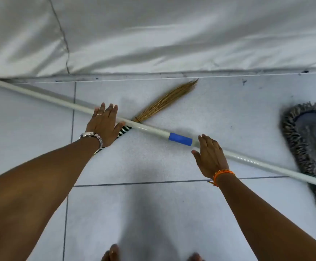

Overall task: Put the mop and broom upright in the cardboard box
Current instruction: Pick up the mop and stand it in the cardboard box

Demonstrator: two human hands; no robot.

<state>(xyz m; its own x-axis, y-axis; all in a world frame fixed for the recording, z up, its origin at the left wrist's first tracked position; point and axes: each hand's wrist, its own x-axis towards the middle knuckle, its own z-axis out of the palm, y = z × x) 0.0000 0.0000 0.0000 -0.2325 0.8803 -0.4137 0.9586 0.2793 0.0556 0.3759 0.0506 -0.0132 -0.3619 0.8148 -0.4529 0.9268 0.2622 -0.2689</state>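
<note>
A pale tiled floor (153, 213) runs up to a grey sheet-covered wall. The mop (63, 103) lies flat across it, its long white pole crossing over the broom (164, 102). The left hand (103, 125) and right hand (209, 157) hover spread over the pole, fingers released, grasping nothing. No cardboard box is in view, so the whole task remains.

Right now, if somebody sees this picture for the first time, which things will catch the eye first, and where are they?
The long white mop pole with a blue band lies diagonally across the pale tiled floor, ending at the grey fringed mop head on the right. Both open hands, left hand and right hand, reach down over it. A straw broom with a striped handle lies crossed under the pole.
</note>
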